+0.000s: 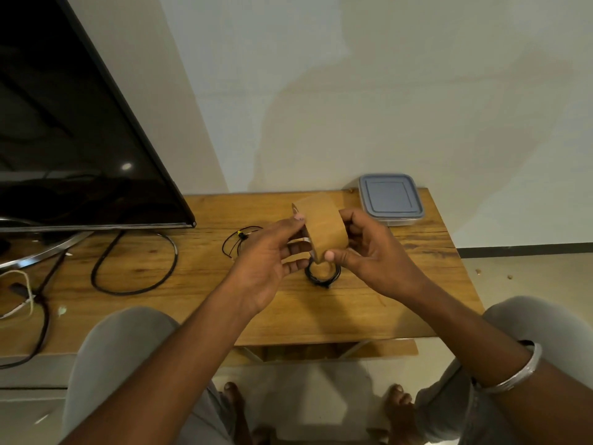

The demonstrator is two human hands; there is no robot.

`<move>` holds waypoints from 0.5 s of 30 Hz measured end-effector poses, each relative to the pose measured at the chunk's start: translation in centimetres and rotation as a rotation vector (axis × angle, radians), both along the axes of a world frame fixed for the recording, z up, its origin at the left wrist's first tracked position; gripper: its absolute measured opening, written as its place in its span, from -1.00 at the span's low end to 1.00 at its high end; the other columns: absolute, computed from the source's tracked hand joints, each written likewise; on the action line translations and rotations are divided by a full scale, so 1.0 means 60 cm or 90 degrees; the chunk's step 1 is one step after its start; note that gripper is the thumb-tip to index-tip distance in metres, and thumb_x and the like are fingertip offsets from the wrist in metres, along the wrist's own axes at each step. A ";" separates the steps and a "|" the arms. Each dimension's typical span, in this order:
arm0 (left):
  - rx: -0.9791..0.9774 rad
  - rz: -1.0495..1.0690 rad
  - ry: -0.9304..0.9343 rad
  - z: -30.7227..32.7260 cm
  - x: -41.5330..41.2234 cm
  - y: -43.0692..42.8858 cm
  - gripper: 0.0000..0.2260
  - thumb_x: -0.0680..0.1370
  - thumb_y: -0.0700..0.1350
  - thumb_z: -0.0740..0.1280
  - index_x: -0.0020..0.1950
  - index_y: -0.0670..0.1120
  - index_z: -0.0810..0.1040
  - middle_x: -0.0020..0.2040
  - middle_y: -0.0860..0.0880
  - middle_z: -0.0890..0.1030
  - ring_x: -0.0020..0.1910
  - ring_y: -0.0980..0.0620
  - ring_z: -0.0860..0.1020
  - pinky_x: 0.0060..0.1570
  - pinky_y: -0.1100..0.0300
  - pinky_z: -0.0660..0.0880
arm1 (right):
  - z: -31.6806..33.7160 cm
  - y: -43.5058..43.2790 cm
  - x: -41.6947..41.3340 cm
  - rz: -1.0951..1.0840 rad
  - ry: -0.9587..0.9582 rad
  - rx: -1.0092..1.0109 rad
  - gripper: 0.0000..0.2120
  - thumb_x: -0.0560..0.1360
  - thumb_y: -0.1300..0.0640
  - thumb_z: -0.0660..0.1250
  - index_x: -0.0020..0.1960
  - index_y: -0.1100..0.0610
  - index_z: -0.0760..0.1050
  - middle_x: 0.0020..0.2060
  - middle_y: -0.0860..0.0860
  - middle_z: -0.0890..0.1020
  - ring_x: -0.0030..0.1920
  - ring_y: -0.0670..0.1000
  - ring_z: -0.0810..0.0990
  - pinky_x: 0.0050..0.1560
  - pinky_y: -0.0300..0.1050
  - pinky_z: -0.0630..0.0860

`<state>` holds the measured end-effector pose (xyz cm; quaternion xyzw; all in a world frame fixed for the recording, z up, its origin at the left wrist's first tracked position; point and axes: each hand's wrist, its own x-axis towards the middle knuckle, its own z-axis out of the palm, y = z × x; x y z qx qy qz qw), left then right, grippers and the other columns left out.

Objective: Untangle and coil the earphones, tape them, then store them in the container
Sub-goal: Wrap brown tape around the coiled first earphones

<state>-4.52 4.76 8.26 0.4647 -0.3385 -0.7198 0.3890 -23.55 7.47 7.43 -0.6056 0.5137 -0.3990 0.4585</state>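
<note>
- Knees (122,364), grey trousers, and bare feet on the floor (529,277): nearest my camera. The person sits close against the tabletop (199,284).
- Bangle (516,374), silver, on the right wrist.
- Right hand (375,252): closed round the tape roll (325,226), thumb on the near rim and fingers behind. I judge it steadies the roll.
- Left hand (266,261): fingertips pinching the roll's left edge, probably hunting for the free end.
- Tape roll, brown: raised above the tabletop between both hands, directly over the work.
- Earphones (308,273), black: already wound into a small coil, lying on the tabletop just beneath the roll, untaped. I reckon they are parked there to free both hands.
- Container (391,200), grey lid on: far right corner, well apart from the coil, unopened.
- Loose thin wire (239,240) with a yellow bit: left of the hands; I cannot tell what it is.
- Thick cable (134,292), looped, on the left.
- Television (80,139), dark screen, far left.
- Tabletop: wood grain. A pale wall (385,91) stands behind.
</note>
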 end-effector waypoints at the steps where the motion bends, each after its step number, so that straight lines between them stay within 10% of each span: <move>1: -0.019 0.006 -0.005 -0.003 -0.002 0.001 -0.68 0.52 -0.01 0.42 0.18 -0.15 0.64 0.03 -0.14 0.68 0.00 -0.05 0.61 -0.04 0.04 0.51 | 0.000 -0.001 -0.002 -0.004 0.006 0.002 -0.53 0.49 0.30 0.47 0.33 0.10 0.44 0.15 -0.02 0.64 0.22 -0.06 0.60 0.32 0.05 0.53; 8: -0.309 0.039 -0.139 -0.012 -0.020 0.008 -0.91 0.53 -0.26 0.42 -0.05 -0.25 0.71 -0.06 -0.15 0.69 -0.11 0.10 0.61 -0.18 0.28 0.51 | 0.006 0.006 0.020 -0.072 -0.216 0.081 -0.64 0.45 0.13 0.40 0.24 0.07 0.52 0.09 0.07 0.66 0.13 0.10 0.66 0.17 0.13 0.62; 15: -0.344 0.021 -0.108 -0.019 -0.033 0.014 -0.89 0.54 -0.30 0.41 0.01 -0.24 0.71 -0.07 -0.14 0.67 -0.11 0.10 0.62 -0.18 0.30 0.53 | 0.008 0.002 0.030 -0.118 -0.305 0.111 -0.63 0.38 0.07 0.42 0.15 0.14 0.51 -0.03 0.03 0.63 -0.03 -0.06 0.65 -0.03 -0.11 0.60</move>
